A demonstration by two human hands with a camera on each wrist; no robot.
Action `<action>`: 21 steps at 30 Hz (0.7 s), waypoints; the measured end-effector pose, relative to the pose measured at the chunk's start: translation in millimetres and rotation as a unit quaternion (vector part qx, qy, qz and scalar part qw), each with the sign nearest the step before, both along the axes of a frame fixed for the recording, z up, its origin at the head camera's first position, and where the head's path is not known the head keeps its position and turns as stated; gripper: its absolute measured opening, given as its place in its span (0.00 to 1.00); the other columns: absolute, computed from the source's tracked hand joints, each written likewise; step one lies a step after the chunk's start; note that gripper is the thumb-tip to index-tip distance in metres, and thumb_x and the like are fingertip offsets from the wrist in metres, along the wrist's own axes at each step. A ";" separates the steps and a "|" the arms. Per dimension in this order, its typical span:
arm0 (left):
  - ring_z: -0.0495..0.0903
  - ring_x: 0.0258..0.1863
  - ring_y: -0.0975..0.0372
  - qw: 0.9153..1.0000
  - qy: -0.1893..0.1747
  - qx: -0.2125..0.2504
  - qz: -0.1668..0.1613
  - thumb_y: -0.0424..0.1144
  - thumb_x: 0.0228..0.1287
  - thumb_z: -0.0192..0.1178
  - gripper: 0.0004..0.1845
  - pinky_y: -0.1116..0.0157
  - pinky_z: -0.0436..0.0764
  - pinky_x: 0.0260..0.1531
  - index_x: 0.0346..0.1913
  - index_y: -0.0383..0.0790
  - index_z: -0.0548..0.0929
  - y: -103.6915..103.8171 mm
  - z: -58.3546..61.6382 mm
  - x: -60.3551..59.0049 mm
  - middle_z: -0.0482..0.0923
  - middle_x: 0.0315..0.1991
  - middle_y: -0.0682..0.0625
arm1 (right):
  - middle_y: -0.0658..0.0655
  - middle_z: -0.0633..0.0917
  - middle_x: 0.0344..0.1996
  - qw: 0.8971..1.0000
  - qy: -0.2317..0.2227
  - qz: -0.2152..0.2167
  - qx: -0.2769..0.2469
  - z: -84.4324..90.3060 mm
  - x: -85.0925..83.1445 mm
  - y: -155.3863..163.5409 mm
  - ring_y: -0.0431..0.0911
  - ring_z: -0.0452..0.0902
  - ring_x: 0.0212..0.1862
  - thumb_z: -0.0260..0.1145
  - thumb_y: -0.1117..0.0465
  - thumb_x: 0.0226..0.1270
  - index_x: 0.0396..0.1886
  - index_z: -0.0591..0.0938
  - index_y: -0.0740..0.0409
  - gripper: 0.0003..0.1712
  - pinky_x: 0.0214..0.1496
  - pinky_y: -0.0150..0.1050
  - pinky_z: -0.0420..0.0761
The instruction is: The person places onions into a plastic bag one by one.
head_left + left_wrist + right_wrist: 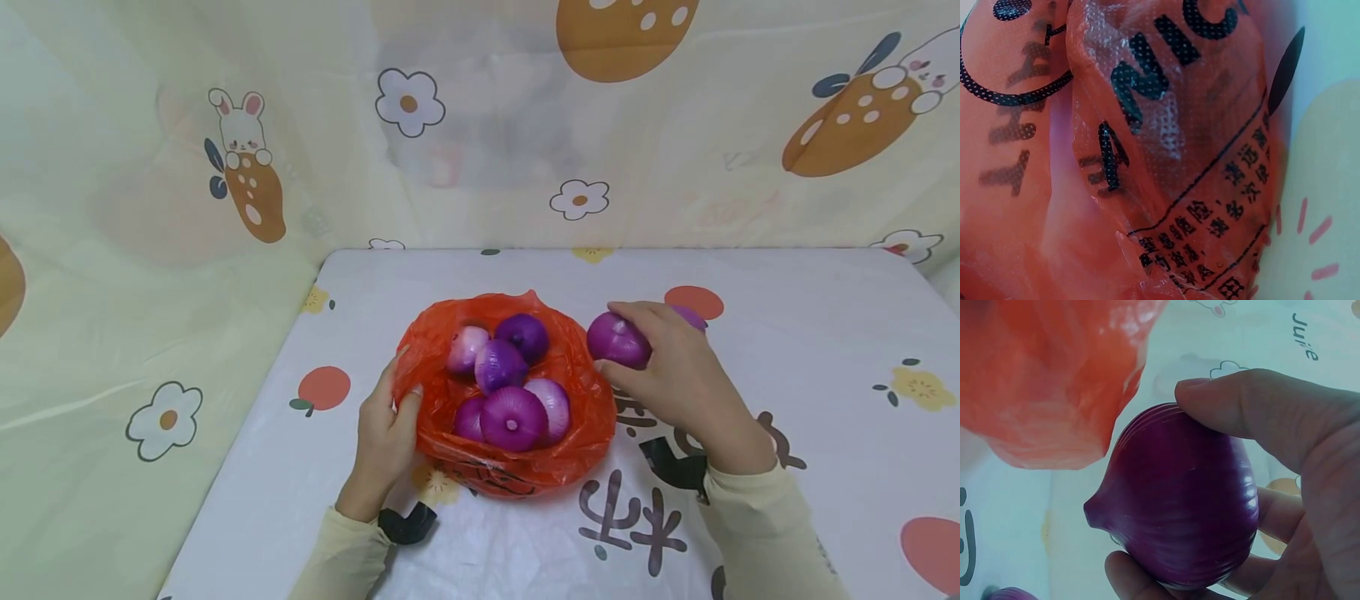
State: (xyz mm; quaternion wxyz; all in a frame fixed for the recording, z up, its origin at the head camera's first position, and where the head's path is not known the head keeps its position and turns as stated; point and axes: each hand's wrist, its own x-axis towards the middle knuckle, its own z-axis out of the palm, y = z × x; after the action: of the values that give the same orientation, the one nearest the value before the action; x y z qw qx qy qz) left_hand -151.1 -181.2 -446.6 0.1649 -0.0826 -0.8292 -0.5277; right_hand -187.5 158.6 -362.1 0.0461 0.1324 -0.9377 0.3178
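Observation:
An orange-red plastic bag [592, 417] with black print stands with its mouth spread wide. Several purple and pale onions [513, 419] lie inside it. My left hand [386, 429] grips the bag's left rim, its thumb over the edge; the left wrist view is filled by the printed bag wall. Just right of the bag, my right hand [675, 367] holds a purple onion [1179, 500] between thumb and fingers, apart from the bag. In the right wrist view the onion's pointed tip faces left, below the bag.
Another purple onion [692, 317] sits on the table behind my right hand, mostly hidden by it. A white cloth printed with fruit and flowers covers the table [810, 350]. A patterned curtain [487, 167] hangs at the back and along the left.

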 end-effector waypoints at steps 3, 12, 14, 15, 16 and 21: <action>0.84 0.61 0.50 1.000 -0.003 -0.001 -0.001 0.31 0.75 0.53 0.28 0.53 0.86 0.53 0.77 0.42 0.69 0.2 0.7 0.3 0.79 0.67 0.44 | 0.68 0.74 0.68 1.000 0.001 0.002 -0.006 1.7 1.6 -1.6 0.69 0.73 0.62 0.80 0.56 0.57 0.74 0.73 0.59 0.45 0.48 0.70 0.85; 0.84 0.61 0.50 1.000 0.001 0.001 -0.001 0.31 0.76 0.53 0.28 0.52 0.86 0.53 0.76 0.41 0.69 0.4 0.6 0.4 0.79 0.67 0.44 | 0.67 0.72 0.70 1.000 -0.021 0.007 -0.014 4.4 5.5 -7.5 0.68 0.72 0.64 0.80 0.55 0.57 0.76 0.72 0.56 0.47 0.48 0.68 0.86; 0.84 0.61 0.50 1.000 0.004 0.001 0.000 0.31 0.75 0.53 0.28 0.52 0.86 0.53 0.76 0.41 0.70 0.0 -0.1 0.1 0.80 0.67 0.43 | 0.67 0.71 0.71 1.000 -0.026 0.006 -0.015 5.3 6.4 -8.8 0.68 0.71 0.64 0.80 0.55 0.57 0.76 0.72 0.55 0.47 0.48 0.68 0.86; 0.84 0.61 0.49 1.000 0.005 0.001 0.000 0.31 0.75 0.53 0.28 0.52 0.86 0.53 0.76 0.40 0.70 0.0 -0.3 0.2 0.80 0.67 0.43 | 0.67 0.71 0.71 1.000 -0.027 0.006 -0.013 5.7 6.8 -9.3 0.68 0.71 0.65 0.80 0.55 0.57 0.76 0.72 0.55 0.47 0.48 0.68 0.86; 0.84 0.61 0.49 1.000 0.006 0.001 0.000 0.31 0.75 0.53 0.28 0.52 0.86 0.53 0.76 0.40 0.70 -0.2 -0.7 0.0 0.80 0.67 0.43 | 0.67 0.71 0.71 1.000 -0.028 0.007 -0.012 6.3 7.1 -9.9 0.68 0.71 0.65 0.80 0.55 0.56 0.76 0.71 0.55 0.48 0.48 0.68 0.86; 0.84 0.61 0.48 1.000 0.004 0.001 0.001 0.31 0.75 0.53 0.28 0.51 0.86 0.53 0.76 0.39 0.69 -0.4 -0.7 0.2 0.79 0.67 0.42 | 0.67 0.72 0.70 1.000 -0.017 0.013 -0.014 7.3 8.3 -12.3 0.67 0.71 0.65 0.81 0.56 0.56 0.75 0.72 0.57 0.47 0.47 0.68 0.86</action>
State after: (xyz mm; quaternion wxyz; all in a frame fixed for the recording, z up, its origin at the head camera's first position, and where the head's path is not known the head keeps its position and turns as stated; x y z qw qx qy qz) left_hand -150.9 -181.5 -447.3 0.1687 -0.0842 -0.8282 -0.5277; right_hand -179.2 146.2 -354.8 0.0281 0.1381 -0.9320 0.3338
